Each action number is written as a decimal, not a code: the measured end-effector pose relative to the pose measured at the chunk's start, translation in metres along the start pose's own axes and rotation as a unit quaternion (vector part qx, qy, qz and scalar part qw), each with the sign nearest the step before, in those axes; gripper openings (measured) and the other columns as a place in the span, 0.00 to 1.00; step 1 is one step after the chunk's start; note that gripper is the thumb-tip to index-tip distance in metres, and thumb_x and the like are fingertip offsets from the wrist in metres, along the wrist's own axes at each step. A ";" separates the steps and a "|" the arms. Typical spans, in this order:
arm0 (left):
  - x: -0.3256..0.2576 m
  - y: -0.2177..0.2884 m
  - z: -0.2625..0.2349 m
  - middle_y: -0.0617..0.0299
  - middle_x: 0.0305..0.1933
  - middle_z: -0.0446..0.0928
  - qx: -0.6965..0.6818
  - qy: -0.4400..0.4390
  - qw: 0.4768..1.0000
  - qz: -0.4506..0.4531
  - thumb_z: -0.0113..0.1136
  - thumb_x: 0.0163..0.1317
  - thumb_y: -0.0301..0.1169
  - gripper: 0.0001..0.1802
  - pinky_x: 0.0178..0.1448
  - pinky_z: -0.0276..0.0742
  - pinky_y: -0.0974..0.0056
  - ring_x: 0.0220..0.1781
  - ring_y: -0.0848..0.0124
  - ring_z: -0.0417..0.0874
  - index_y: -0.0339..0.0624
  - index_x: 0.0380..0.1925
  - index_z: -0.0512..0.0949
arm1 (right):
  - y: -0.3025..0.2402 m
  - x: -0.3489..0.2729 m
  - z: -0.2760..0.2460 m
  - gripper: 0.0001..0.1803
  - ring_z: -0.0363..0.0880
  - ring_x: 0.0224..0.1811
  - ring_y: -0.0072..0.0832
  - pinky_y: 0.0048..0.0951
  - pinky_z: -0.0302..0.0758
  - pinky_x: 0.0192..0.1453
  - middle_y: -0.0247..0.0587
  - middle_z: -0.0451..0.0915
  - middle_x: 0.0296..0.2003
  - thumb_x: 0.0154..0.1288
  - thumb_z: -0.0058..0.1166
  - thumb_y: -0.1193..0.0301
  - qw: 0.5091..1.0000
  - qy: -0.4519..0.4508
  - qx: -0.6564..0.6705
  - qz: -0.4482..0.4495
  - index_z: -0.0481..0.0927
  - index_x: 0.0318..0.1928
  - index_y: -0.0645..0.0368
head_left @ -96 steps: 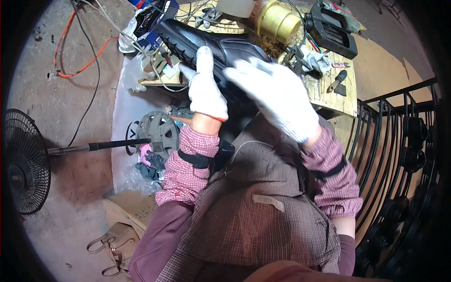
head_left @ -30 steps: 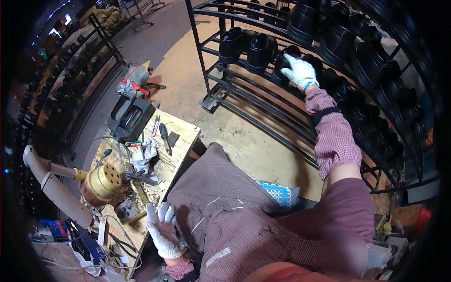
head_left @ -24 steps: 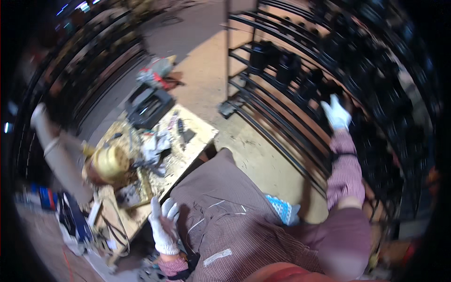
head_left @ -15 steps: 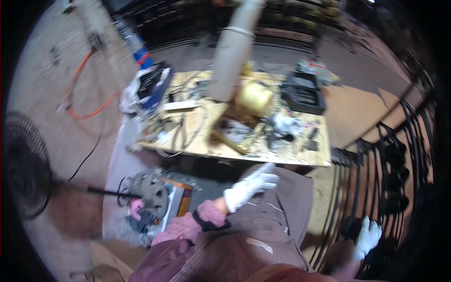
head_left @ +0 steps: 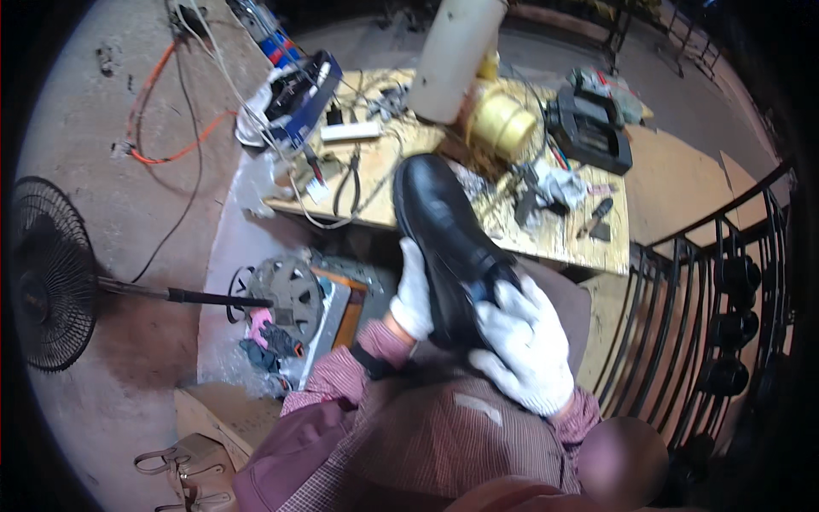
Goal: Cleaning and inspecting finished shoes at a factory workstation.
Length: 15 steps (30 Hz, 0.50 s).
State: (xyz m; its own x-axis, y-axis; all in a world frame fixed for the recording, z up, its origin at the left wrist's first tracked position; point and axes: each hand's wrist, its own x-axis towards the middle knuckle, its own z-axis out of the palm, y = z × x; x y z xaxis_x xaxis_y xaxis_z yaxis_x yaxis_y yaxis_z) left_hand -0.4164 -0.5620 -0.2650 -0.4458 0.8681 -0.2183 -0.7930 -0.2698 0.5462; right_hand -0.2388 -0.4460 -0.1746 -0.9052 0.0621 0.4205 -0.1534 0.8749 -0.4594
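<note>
Head view: we see a black shoe (head_left: 448,243) held over the lap, toe pointing at the cluttered worktop (head_left: 589,243); left hand (head_left: 415,294) wraps its left side, grip closed on it; right hand (head_left: 525,346) clamps the heel end, grip closed too; both gloved; our call: keep the sole supported, avoid twisting; fan (head_left: 47,273) on floor, rack (head_left: 725,299) at right.

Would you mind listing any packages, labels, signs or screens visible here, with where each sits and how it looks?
Blue carton: far left end of the wooden bench, rectangular, open, dark contents.
White label patch: on the checked apron at the lap, below the black shoe held by the left hand and right hand; small, oblong.
No signs or screens show.
</note>
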 end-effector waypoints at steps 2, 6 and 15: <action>0.012 0.018 -0.014 0.52 0.71 0.70 0.016 0.003 0.999 0.050 0.31 0.68 0.75 0.51 0.76 0.68 0.51 0.70 0.57 0.73 0.46 0.75 0.60 | 0.004 0.011 0.004 0.34 0.73 0.68 0.52 0.57 0.65 0.74 0.48 0.78 0.62 0.56 0.68 0.57 0.999 0.019 -0.025 -0.012 0.80 0.61 0.59; 0.047 0.047 -0.045 0.57 0.75 0.68 0.051 0.027 0.990 0.125 0.33 0.70 0.72 0.48 0.78 0.66 0.52 0.73 0.57 0.71 0.48 0.77 0.60 | 0.016 -0.008 -0.001 0.28 0.73 0.69 0.51 0.52 0.66 0.74 0.50 0.79 0.61 0.65 0.64 0.57 0.991 0.099 -0.054 0.078 0.82 0.60 0.59; 0.095 0.086 -0.043 0.57 0.70 0.73 0.079 0.081 0.980 0.164 0.38 0.72 0.69 0.44 0.72 0.73 0.55 0.67 0.59 0.76 0.49 0.74 0.65 | 0.027 -0.108 0.014 0.23 0.73 0.68 0.49 0.47 0.67 0.73 0.51 0.81 0.58 0.72 0.59 0.59 0.921 0.179 -0.011 0.346 0.83 0.58 0.63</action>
State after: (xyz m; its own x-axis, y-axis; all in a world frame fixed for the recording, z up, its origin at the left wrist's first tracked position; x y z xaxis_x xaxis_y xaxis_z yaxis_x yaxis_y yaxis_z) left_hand -0.5451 -0.5207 -0.2739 -0.7365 0.6640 -0.1288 -0.5277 -0.4448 0.7237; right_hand -0.1502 -0.4358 -0.2431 -0.5939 0.7595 0.2655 0.4230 0.5754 -0.7000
